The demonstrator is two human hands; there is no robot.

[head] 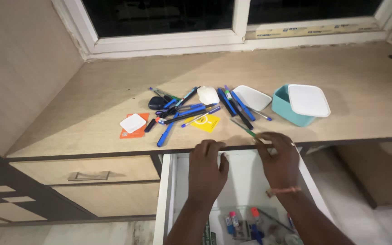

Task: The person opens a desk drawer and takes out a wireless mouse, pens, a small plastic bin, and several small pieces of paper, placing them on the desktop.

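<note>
1. While the countertop (114,81) runs under the window, a white square pad (133,123) on an orange card (138,133) lies at its left end.
2. Next comes a heap of blue and black pens (184,111), with a yellow card (208,122) at its edge.
3. Left hand (208,169) rests with fingers loosely apart on the counter lip, above the open white drawer (166,190), holding nothing.
4. Right hand (278,159) has its fingertips pinched on a green pen (243,127) lying at the counter edge.
5. Farthest right stands a teal box (291,109), its white lid (308,100) askew on top.
</note>
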